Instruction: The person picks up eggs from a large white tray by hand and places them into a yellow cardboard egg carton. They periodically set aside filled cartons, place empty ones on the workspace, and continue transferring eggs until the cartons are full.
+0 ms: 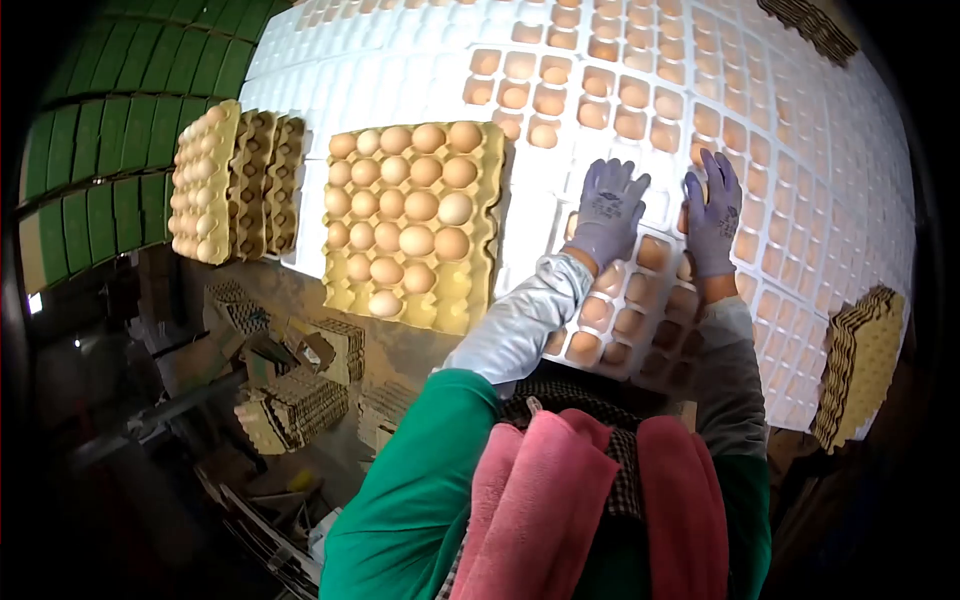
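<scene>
My left hand (608,212), in a thin grey-purple glove, lies palm down over the white plastic egg packs, fingers stretched and slightly apart. My right hand (713,218), gloved the same way, reaches forward beside it with fingers extended, over the right side of the same packs. Below and between my wrists is a plastic egg pack (628,322) with brown eggs in its cups, partly covered by my forearms. To the left of my left hand, a yellowish pulp egg tray (480,235) holds rows of brown eggs, with several bare cups at its lower right.
Many white packs (630,90) filled with eggs cover the table's far and right side. Further pulp trays (235,190) lean at the left edge, and a tray stack (855,365) stands at the right. Green boxes (130,150) are piled at the far left.
</scene>
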Motion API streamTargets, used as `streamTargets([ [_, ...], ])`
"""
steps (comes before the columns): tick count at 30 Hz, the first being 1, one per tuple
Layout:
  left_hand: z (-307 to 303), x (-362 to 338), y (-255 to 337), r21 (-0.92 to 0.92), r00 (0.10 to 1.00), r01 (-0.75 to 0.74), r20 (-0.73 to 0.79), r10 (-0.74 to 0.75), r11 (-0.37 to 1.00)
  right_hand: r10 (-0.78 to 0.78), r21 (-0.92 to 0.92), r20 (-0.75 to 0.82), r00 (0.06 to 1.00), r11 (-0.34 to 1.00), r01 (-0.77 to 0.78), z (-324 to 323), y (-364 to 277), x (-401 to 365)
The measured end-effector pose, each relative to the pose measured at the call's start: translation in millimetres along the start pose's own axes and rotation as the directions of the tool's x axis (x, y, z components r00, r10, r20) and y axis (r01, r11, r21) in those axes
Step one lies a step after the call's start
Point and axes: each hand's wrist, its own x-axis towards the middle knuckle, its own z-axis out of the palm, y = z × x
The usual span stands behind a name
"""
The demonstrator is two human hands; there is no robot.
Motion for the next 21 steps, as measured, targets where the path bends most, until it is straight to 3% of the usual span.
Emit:
streamTargets([
  [2,6.7,-11.3,-3.0,0.017,0.998,-0.070,-0.010,0.070,0.997,-0.051,-0.157,0.161,0.986,0.985,0.076,20.7,30.9,-7.5],
  [3,-23.6,-9.6,5.7,-0.210,0.992,0.036,0.127,-0.009,0.977,-0.068,-0.171,0.158,0.985,0.981,0.095,22.4,32.6,-6.9],
  [4,-41.8,-22.0,9.0,-0.296,0.994,-0.063,-0.100,0.035,0.953,-0.082,-0.187,0.159,0.984,0.976,0.112,23.1,33.2,-10.3],
  [5,-90.1,-28.3,12.0,-0.388,0.995,0.009,0.099,0.032,0.922,-0.060,-0.125,0.171,0.983,0.989,0.082,15.0,22.0,-7.8],
  [6,-120.8,-46.4,9.1,-0.422,0.996,0.017,0.086,0.022,0.907,-0.075,-0.108,0.146,0.986,0.990,0.092,12.3,18.4,-7.2],
  [7,-169.2,-64.3,10.6,-0.276,0.997,-0.001,0.079,0.024,0.961,0.064,0.136,0.148,0.987,0.987,-0.085,2.7,-12.5,-4.2],
  [8,-220.3,-118.2,-15.3,-0.165,0.992,0.074,-0.091,-0.090,0.984,0.193,0.365,0.186,0.963,0.897,-0.251,-5.7,-63.9,-1.3],
  [9,-256.7,-137.4,-23.1,-0.027,0.954,0.291,-0.061,-0.292,0.956,0.083,0.440,0.291,0.953,0.873,-0.210,-13.6,-101.1,-0.7],
  [10,-278.7,-161.0,-39.4,-0.080,0.853,0.511,-0.075,-0.517,0.856,-0.030,0.510,0.383,0.923,0.840,-0.184,-16.3,-137.2,-4.4],
  [12,-290.9,-209.4,-71.8,-0.191,0.668,0.705,-0.145,-0.730,0.683,-0.419,0.595,0.433,0.798,0.798,0.096,-6.0,-203.2,-13.9],
  [13,-289.0,-215.1,-77.1,-0.204,0.670,0.701,-0.137,-0.729,0.683,-0.474,0.546,0.438,0.764,0.815,0.193,3.9,-233.3,-21.6],
  [14,-286.3,-219.4,-81.0,-0.071,0.746,0.656,-0.090,-0.660,0.751,-0.525,0.493,0.448,0.724,0.820,0.289,15.9,-254.8,-32.1],
  [15,-283.8,-222.2,-84.8,0.058,0.811,0.585,-0.033,-0.584,0.809,-0.501,0.410,0.478,0.721,0.853,0.321,26.8,-265.3,-42.2],
  [17,-279.6,-225.6,-92.5,0.069,0.859,0.512,-0.026,-0.511,0.856,-0.475,0.289,0.466,0.747,0.879,0.379,39.6,-276.1,-52.6],
  [21,-274.3,-238.3,-103.9,-0.024,0.911,0.409,-0.051,-0.409,0.912,-0.454,0.418,0.418,0.787,0.865,0.278,35.0,-270.8,-46.1],
])
